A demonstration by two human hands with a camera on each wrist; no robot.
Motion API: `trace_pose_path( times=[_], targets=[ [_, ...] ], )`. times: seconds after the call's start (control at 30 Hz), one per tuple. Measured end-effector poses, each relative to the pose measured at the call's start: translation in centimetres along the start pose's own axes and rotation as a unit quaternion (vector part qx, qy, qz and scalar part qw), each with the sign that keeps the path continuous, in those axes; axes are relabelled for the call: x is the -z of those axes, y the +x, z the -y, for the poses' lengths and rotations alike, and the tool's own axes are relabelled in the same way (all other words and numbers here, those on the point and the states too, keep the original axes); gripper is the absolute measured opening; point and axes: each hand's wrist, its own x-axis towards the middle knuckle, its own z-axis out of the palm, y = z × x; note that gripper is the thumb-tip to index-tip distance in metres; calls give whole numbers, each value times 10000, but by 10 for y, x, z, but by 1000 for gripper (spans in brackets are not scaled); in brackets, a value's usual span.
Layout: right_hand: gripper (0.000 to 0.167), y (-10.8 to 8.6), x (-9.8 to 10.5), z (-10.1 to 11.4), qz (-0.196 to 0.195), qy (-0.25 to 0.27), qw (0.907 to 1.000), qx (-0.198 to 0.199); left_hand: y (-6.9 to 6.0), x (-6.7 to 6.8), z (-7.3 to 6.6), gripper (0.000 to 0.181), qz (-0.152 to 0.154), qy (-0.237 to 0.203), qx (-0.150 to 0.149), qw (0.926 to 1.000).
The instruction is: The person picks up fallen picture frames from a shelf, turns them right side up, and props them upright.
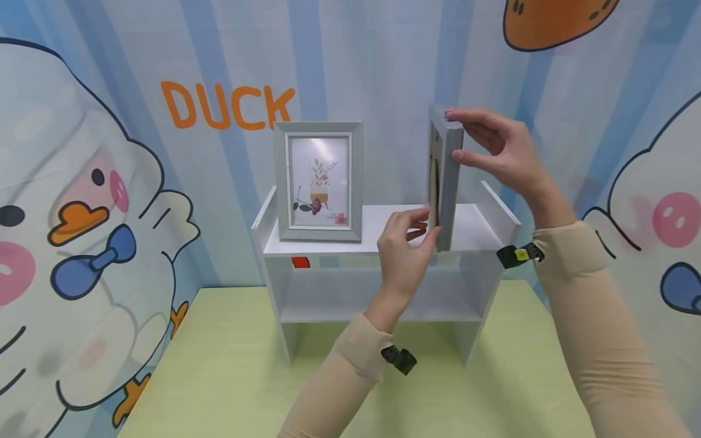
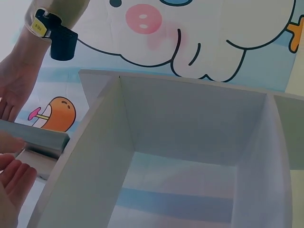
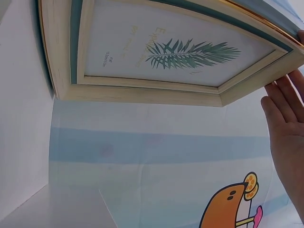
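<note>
A photo frame (image 1: pixel 450 182) with a grey edge is turned nearly edge-on above the right part of the white shelf's top board (image 1: pixel 378 228). My right hand (image 1: pixel 506 149) pinches its upper end between thumb and fingers. Lower down, my left hand (image 1: pixel 405 249) holds it by the near edge, thumb and fingertips on it. The right wrist view shows the frame's front: a cream border and a green leaf print (image 3: pixel 194 54). Whether its bottom touches the board cannot be told. A second grey photo frame (image 1: pixel 356 182) with a potted-plant picture stands upright at the board's left.
The white shelf has side panels (image 1: pixel 501 210) rising at both ends and a lower board (image 1: pixel 378 295). It stands on a yellow-green table (image 1: pixel 230 365). Behind hangs a blue striped curtain (image 1: pixel 378 73) with cartoon ducks.
</note>
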Motion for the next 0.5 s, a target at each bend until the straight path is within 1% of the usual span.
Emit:
trace_pose_path(
  times=[0.07,0.27,0.4,0.5],
  targets=[
    [53,0,1,0,15,63,10000,-22,0,1,1,26,34,43,41,10000],
    [53,0,2,1,123,-29,9999,-72,-1,2,2,27,162,114,231,9995],
    [53,1,2,1,201,117,9997,-73,-1,1,2,28,218,150,348,9990],
    [53,1,2,0,239,274,9993,-49,-1,0,2,30,295,215,363,9987]
  ],
)
